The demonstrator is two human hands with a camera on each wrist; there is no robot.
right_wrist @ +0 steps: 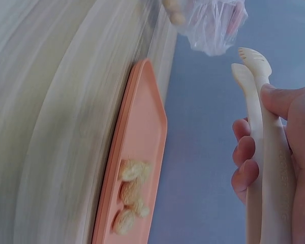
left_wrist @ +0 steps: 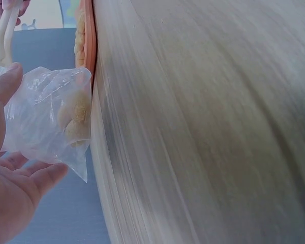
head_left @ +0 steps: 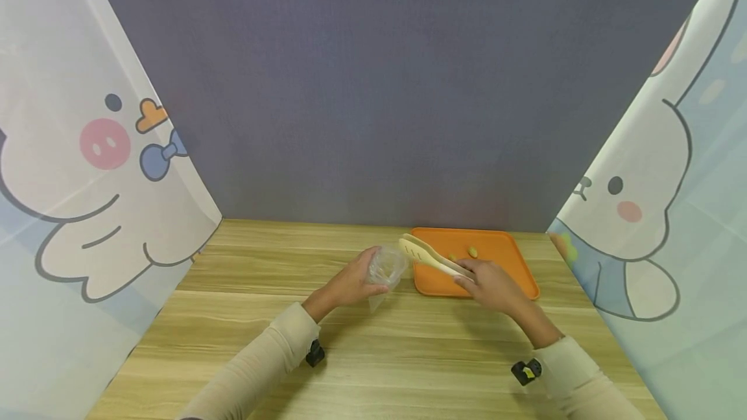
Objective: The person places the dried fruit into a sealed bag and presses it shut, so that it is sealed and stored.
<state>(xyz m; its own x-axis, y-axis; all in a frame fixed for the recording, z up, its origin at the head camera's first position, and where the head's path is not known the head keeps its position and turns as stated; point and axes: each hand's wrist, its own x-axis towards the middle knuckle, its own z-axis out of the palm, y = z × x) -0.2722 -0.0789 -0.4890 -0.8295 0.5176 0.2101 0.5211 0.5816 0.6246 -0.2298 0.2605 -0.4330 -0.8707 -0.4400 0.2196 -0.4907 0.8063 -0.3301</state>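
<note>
My left hand [head_left: 350, 279] holds a clear plastic bag [head_left: 387, 268] above the table, its mouth upward. In the left wrist view, the thumb and fingers lie around the bag, and a few round tan pieces [left_wrist: 76, 119] sit at its bottom. My right hand [head_left: 495, 285] grips cream-coloured tongs [head_left: 430, 256]. Their slotted tips are close to the bag's mouth, nearly together, with nothing visible between them. Beneath the right hand lies an orange tray [head_left: 506, 255]. Several tan puff-like pieces [right_wrist: 129, 192] rest on it; the hand and tongs partly hide them in the head view.
The wooden table [head_left: 245, 316] runs back to a dark grey panel [head_left: 373, 96]. Cartoon-printed sheets [head_left: 105, 180] stand at both sides. A small black camera [head_left: 526, 372] is worn on each wrist.
</note>
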